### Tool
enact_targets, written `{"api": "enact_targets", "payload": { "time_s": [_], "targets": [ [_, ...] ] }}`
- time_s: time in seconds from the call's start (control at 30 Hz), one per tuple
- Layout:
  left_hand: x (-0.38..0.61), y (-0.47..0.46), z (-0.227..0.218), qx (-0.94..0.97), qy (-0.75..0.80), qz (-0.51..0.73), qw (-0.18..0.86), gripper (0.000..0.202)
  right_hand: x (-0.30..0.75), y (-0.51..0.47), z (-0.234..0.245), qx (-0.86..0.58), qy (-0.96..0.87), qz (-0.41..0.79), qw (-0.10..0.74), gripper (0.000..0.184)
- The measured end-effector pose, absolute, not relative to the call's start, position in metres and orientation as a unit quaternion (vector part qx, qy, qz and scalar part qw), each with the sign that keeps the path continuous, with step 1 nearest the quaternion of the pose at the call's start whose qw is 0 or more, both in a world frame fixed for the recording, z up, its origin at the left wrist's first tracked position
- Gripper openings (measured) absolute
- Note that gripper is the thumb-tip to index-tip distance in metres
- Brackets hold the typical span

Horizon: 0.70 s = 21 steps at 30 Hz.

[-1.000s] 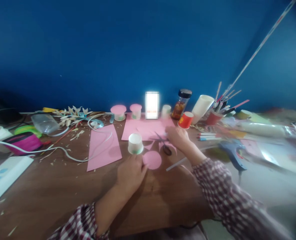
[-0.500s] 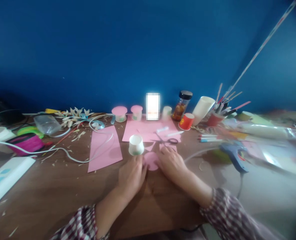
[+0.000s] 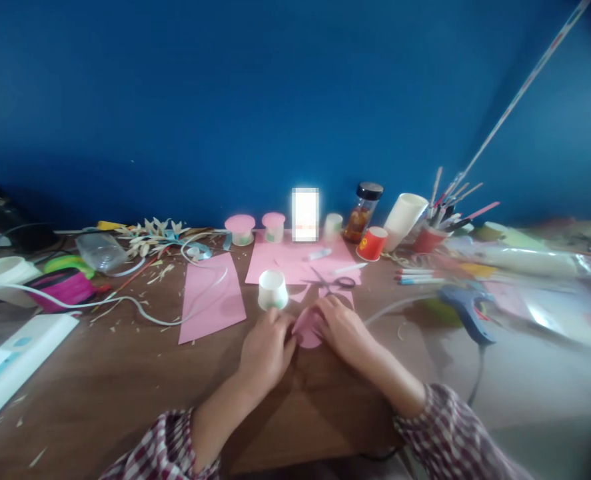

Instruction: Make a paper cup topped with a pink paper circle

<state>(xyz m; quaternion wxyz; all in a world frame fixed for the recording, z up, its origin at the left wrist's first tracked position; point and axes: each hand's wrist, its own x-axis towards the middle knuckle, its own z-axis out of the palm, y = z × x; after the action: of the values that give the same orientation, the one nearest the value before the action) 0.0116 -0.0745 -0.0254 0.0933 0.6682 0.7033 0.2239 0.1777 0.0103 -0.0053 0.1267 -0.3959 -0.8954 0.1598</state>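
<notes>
Between my hands is a round pink paper disc point(image 3: 309, 333), its near edge tilted toward me. My left hand point(image 3: 266, 347) pinches the disc's left edge between thumb and fingers. On the opposite side, my right hand point(image 3: 344, 328) has its fingers closed over the right edge. Just beyond my left hand stands a small white paper cup point(image 3: 272, 289). Dark-handled scissors point(image 3: 344, 283) lie open past my right hand, over pink paper scraps point(image 3: 300, 293). A pink paper sheet point(image 3: 212, 300) lies to the left.
Two cups topped with pink discs point(image 3: 240, 225) stand by the blue wall. A larger pink sheet point(image 3: 275, 260), a red paper cup point(image 3: 372, 243) and a lidded jar point(image 3: 364, 212) are at the back. A glue gun point(image 3: 468, 313) lies right; a power strip point(image 3: 20, 367) and white cable lie left.
The pink disc has gone from lying flat to being tilted and slightly bent in my fingers. Both hands stay close to where they were.
</notes>
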Motion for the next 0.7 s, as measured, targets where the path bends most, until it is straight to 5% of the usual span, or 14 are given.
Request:
{"api": "enact_targets", "payload": {
  "time_s": [0.23,0.37,0.7],
  "targets": [
    [0.010,-0.060,-0.023,0.534,0.611,0.457,0.365,0.024,0.186,0.023,-0.008,-0.352,-0.846,0.324,0.236,0.014],
    [0.012,-0.053,-0.010,0.430,0.580,0.485,0.493,0.038,0.188,0.032,-0.005,-0.338,-0.777,0.449,0.283,0.020],
    [0.032,-0.043,0.007,0.288,0.533,0.525,0.598,0.021,0.186,0.031,0.005,-0.349,-0.616,0.627,0.325,0.031]
  ]
}}
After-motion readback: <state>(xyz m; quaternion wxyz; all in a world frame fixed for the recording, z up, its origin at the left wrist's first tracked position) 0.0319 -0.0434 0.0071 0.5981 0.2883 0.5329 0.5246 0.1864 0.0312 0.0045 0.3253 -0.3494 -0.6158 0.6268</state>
